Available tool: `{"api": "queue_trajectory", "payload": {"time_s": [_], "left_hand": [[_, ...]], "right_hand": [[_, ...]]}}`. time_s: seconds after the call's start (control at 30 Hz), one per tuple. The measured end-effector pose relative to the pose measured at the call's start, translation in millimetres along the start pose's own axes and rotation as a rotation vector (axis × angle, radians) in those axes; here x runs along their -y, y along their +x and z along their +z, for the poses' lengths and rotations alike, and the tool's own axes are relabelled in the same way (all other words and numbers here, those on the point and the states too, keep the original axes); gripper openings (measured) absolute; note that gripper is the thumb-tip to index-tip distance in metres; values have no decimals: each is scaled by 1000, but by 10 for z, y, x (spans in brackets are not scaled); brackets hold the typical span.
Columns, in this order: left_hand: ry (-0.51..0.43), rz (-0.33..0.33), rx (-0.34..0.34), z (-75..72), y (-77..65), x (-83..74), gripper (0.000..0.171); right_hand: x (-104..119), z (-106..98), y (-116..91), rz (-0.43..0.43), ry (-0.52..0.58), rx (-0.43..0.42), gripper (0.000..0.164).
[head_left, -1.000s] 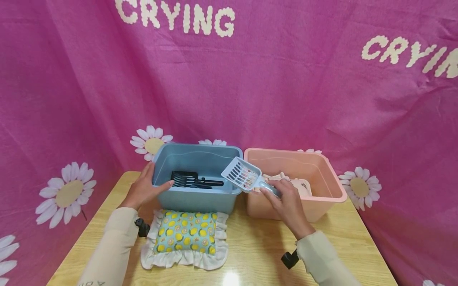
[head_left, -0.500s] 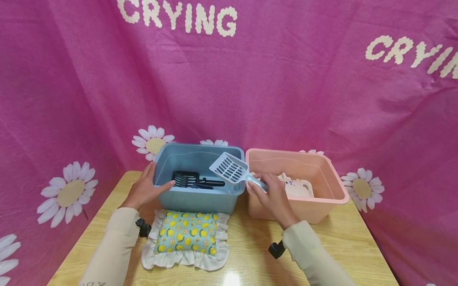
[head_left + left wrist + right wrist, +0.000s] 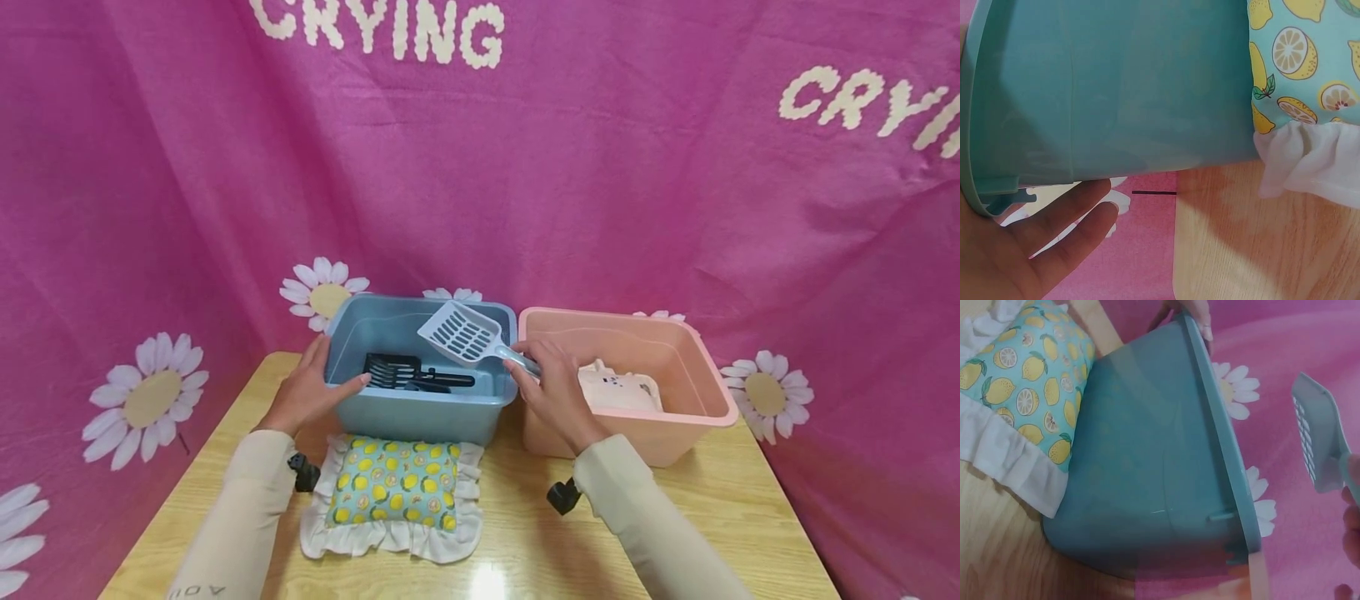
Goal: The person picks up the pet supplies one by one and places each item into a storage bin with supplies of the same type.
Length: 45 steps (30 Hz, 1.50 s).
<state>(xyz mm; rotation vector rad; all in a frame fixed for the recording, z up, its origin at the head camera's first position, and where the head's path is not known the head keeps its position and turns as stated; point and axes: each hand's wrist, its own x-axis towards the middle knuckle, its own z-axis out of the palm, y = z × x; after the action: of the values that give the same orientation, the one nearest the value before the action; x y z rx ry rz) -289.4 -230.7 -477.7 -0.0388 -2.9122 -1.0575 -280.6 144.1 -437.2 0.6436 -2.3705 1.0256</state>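
Observation:
In the head view, my right hand (image 3: 555, 387) grips the handle of a pale blue slotted litter scoop (image 3: 462, 335). The scoop head hangs over the blue plastic bin (image 3: 420, 410), apart from the black slotted tool (image 3: 393, 370) lying inside it. My left hand (image 3: 307, 392) rests on the bin's left front corner, with its thumb across the rim. In the left wrist view, straight, spread fingers (image 3: 1082, 240) lie along the bin's outside. The right wrist view has the scoop (image 3: 1319, 434) tilted above the bin's rim, with only fingertips of the holding hand showing.
A pink bin (image 3: 705, 375) stands close on the right, with a cream cloth-like item (image 3: 618, 390) inside. A lemon-print cushion (image 3: 393, 483) with white ruffles lies before the blue bin on the wooden table (image 3: 517, 517). Pink fabric (image 3: 600, 167) hangs behind.
My right hand has moved left with the scoop, bringing its head from the bins' shared edge to over the blue bin. My left hand has stayed on the bin's corner.

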Motion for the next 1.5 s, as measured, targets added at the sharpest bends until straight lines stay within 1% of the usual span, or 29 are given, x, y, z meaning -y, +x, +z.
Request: {"api": "queue_trajectory", "payload": {"time_s": [0.1, 0.17, 0.33, 0.43, 0.73, 1.1, 1.3, 1.5], "left_hand": [[1, 4, 7, -1, 6, -5, 114], [2, 3, 12, -1, 7, -20, 114], [2, -3, 10, -2, 21, -43, 113], [1, -3, 11, -3, 28, -38, 113], [1, -7, 9, -19, 35, -12, 113], [-3, -10, 8, -6, 34, 17, 114], [-7, -7, -2, -13, 39, 18, 114], [-1, -4, -1, -5, 30, 28, 114]], "right_hand": [[23, 13, 16, 0, -6, 30, 27], [33, 29, 29, -10, -19, 36, 27], [46, 100, 80, -49, -55, 13, 26], [52, 152, 115, -53, -67, 7, 25], [73, 294, 205, -25, -106, 53, 26], [99, 506, 258, 45, -54, 135, 28], [112, 597, 278, 29, -57, 158, 29], [122, 683, 283, 33, -63, 200, 31]]}}
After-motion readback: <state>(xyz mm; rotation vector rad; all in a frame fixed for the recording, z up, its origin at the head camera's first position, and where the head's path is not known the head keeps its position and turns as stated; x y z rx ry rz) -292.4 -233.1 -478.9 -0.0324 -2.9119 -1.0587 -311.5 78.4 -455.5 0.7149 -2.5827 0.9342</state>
